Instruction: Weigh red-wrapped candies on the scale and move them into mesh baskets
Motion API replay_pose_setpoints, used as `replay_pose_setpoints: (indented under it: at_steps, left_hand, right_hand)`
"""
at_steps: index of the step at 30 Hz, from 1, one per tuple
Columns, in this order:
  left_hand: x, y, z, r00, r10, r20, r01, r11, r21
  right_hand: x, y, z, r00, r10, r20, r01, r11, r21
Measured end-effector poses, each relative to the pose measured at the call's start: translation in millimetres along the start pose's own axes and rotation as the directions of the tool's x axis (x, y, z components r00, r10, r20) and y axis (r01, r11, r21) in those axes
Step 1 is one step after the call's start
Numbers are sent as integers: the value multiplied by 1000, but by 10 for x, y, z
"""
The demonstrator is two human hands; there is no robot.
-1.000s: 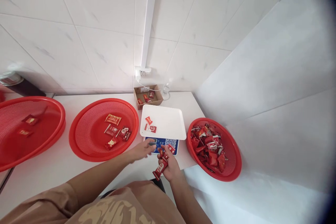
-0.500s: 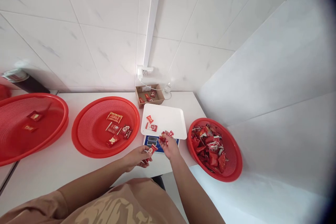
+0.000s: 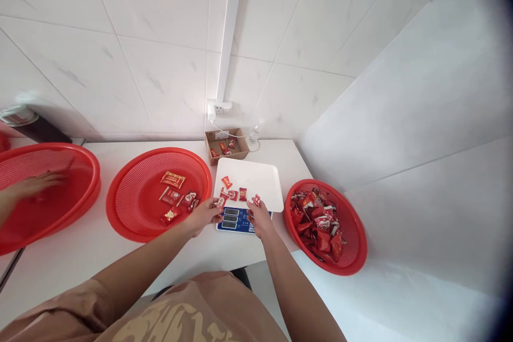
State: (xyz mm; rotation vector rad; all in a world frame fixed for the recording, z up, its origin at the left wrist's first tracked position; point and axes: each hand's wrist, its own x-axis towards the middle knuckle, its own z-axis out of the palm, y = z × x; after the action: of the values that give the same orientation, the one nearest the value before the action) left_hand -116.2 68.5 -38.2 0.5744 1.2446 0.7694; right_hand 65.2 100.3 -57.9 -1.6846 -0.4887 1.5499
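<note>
Just over the near edge of a white weighing tray (image 3: 261,177), my left hand (image 3: 203,216) pinches a small red-and-white wrapped candy (image 3: 220,202). My right hand (image 3: 261,220), at the tray's lower right, has its fingers closed on another red wrapped candy (image 3: 256,200). Lying on the tray between and above my hands are an orange-red candy (image 3: 226,181), a red-and-white packet (image 3: 232,195) and a dark red candy (image 3: 242,194). Below the tray shows the scale's blue panel (image 3: 240,220), partly covered by my fingers.
A red basket (image 3: 116,197) with several packets stands left of the scale. Further left, another person's hand (image 3: 38,184) reaches into a red basket (image 3: 94,171). Right of the scale, a red basket (image 3: 363,256) holds many packets. Behind are a cardboard box (image 3: 230,157) and a wall socket (image 3: 219,109).
My left hand has moved up to the tray's edge. A dark red candy now lies on the tray, and fewer candies show in my right hand. Another person's hand has entered the far-left basket.
</note>
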Motion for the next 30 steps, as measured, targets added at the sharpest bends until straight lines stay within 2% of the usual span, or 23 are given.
replay_pose_setpoints:
  at_steps: [3, 6, 10, 13, 18, 21, 23, 26, 30]
  left_hand:
    - [182, 172, 68, 1000, 25, 2, -25, 999, 46]
    - [262, 216, 71, 999, 33, -19, -30, 991, 129]
    - [150, 65, -37, 999, 33, -38, -25, 980, 198]
    - [-24, -109, -144, 1000, 0, -2, 0, 971, 241]
    - [-300, -323, -278, 995, -74, 61, 53, 958, 282]
    - [-409, -408, -337, 993, -100, 67, 77, 955, 287]
    - [-446, -463, -365, 991, -113, 65, 88, 950, 300]
    - [-457, -531, -372, 989, -120, 87, 87, 946, 313]
    - [-454, -542, -309, 985, -121, 120, 75, 940, 334]
  right_hand:
    - [-42, -3, 4, 998, -26, 52, 26, 1000, -4]
    - [-63, 6, -19, 994, -32, 102, 33, 999, -5]
    - [-31, 24, -62, 995, 0, 102, 2, 1000, -23]
    - [21, -11, -14, 995, 27, 94, -23, 999, -48]
    - [40, -133, 153, 984, -67, 168, 59, 997, 49]
    - [25, -114, 145, 984, -116, 135, 121, 992, -30]
    - [27, -49, 100, 984, -132, 122, 146, 982, -116]
    - [49, 52, 62, 978, -129, 165, 159, 970, -184]
    - [67, 45, 158, 965, -99, 244, 153, 965, -213]
